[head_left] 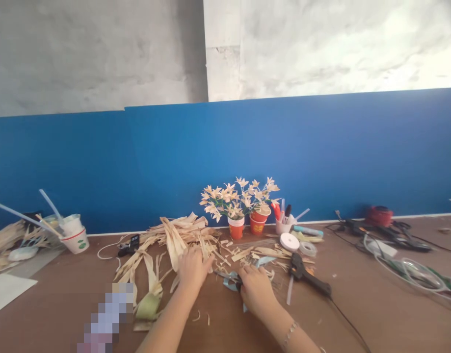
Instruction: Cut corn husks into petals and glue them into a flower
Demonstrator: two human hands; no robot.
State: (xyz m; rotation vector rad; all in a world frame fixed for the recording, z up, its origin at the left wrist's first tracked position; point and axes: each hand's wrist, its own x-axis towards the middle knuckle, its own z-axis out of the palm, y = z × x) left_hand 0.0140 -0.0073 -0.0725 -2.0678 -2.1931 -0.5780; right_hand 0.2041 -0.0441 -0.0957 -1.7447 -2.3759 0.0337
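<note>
Dried corn husks (173, 240) lie in a loose heap on the brown table, and my left hand (194, 268) reaches into their right side. Its fingers are closed on a pale husk strip that sticks up by the thumb; the fingertips are partly hidden. My right hand (255, 285) grips scissors (224, 274) by their dark handles, low over the table. Their blades point left toward my left hand. Beside them lies a light blue strip (229, 284). Husk scraps (247, 254) are scattered just beyond my right hand.
Behind the hands stand red paper cups (235, 229) with husk flowers (243, 196). To the right are a white tape roll (289, 241), a corded glue gun (309, 277) and tangled cables (412, 274). A white cup (76, 242) stands left. A blue partition (166, 162) closes the back.
</note>
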